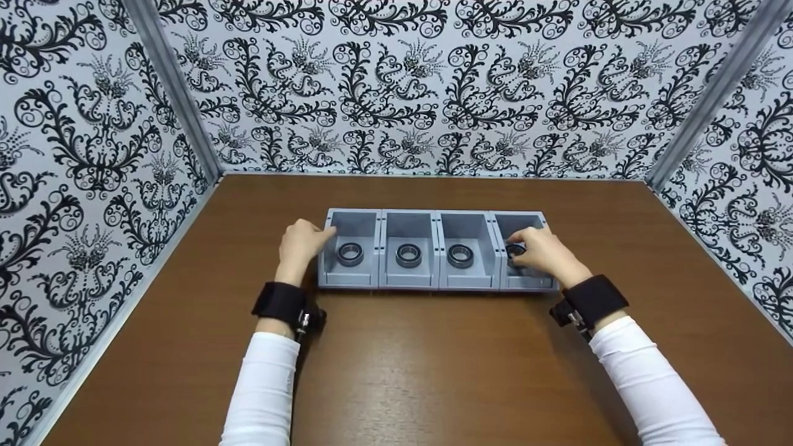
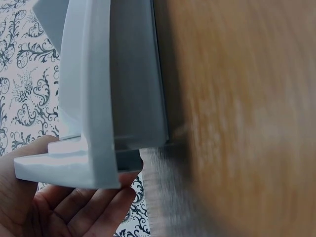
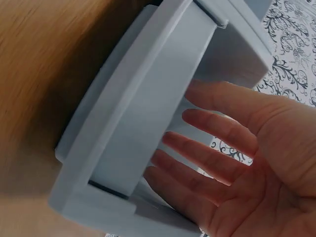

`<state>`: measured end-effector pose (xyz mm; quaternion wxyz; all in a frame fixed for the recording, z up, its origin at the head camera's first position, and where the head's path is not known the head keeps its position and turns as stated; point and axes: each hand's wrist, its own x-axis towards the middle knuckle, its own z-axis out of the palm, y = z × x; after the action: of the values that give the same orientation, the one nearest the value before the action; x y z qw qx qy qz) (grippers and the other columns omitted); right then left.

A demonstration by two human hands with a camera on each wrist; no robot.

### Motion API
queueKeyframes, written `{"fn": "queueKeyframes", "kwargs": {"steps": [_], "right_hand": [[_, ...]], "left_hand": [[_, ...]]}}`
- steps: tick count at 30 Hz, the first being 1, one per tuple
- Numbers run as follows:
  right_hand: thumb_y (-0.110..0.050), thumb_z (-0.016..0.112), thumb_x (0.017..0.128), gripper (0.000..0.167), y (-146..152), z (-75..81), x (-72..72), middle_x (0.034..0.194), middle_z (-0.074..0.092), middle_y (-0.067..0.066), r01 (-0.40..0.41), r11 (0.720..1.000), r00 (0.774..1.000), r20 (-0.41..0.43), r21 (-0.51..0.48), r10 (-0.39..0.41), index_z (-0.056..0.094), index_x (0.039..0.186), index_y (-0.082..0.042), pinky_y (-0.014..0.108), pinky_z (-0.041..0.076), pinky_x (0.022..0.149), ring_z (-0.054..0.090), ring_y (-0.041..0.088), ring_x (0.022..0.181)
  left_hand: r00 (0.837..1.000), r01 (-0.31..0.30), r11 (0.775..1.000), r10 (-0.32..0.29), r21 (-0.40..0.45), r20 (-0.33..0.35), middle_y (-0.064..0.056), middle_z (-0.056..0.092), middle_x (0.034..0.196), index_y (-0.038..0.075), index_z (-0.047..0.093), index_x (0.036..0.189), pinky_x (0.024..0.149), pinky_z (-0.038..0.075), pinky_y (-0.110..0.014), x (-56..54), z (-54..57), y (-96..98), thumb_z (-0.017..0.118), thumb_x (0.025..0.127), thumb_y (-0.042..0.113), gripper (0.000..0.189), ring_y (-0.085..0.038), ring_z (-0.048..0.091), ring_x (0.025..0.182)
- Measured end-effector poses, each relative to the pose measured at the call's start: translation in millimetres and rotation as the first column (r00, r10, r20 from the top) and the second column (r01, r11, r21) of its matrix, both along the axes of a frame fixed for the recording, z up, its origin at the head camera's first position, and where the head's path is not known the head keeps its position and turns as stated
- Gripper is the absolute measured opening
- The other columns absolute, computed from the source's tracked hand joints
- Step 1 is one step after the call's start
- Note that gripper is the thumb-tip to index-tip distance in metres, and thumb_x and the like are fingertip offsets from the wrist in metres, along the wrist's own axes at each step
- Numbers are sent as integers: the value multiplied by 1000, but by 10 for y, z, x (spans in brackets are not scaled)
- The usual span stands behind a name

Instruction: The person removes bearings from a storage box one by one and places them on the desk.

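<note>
A row of grey plastic bins (image 1: 409, 282) stands on the brown table. My left hand (image 1: 302, 244) grips the outer side wall of the leftmost bin (image 2: 98, 98), thumb over its rim and fingers on the outside. Inside the rightmost bin (image 3: 133, 108), my right hand (image 1: 542, 251) has thumb and fingertips on either side of a dark ring bearing (image 1: 514, 249); the hand partly covers it, and the bin's front wall hides it in the right wrist view. Each of the other bins has one bearing lying flat: left (image 1: 350, 254), centre (image 1: 409, 254) and right (image 1: 460, 256).
Brown wooden table (image 1: 384, 365) extends in front of the bins and to both sides. Panels with a black floral pattern (image 1: 433, 93) enclose the back and sides, joined by grey corner posts (image 1: 176, 87). Black straps with cameras sit on both wrists.
</note>
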<state>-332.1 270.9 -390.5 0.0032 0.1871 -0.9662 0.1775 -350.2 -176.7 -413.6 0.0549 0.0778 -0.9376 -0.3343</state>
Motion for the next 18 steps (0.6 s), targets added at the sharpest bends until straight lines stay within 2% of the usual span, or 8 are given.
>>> {"fn": "queueKeyframes", "kwargs": {"steps": [5, 14, 18], "right_hand": [[1, 74, 78, 44, -8, -32, -65, 118, 69, 33, -25, 999, 1000, -11, 31, 26, 68, 119, 15, 59, 49, 98, 63, 52, 114], [1, 70, 80, 49, -41, -62, -139, 124, 67, 33, 14, 995, 999, 39, 99, -18, 64, 126, 15, 61, 49, 98, 61, 52, 118], [3, 70, 81, 49, -53, -69, -157, 125, 66, 34, 16, 993, 998, 56, 119, -23, 63, 128, 15, 60, 50, 98, 61, 52, 118]], "left_hand": [[1000, 4, 1000, -4, 2, -1, -22, 75, 108, 1, 80, 93, 82, 55, -53, -5, 6, 2, 69, 96, 43, 44, -41, 71, 95], [1000, -3, 1000, 3, 5, 2, -20, 76, 103, 1, 78, 88, 79, 54, -51, 6, 11, 0, 69, 96, 44, 44, -37, 70, 89], [1000, -3, 1000, 3, 8, -2, -21, 76, 106, 1, 80, 92, 80, 55, -52, 7, 7, 1, 69, 96, 44, 44, -38, 71, 91]]}}
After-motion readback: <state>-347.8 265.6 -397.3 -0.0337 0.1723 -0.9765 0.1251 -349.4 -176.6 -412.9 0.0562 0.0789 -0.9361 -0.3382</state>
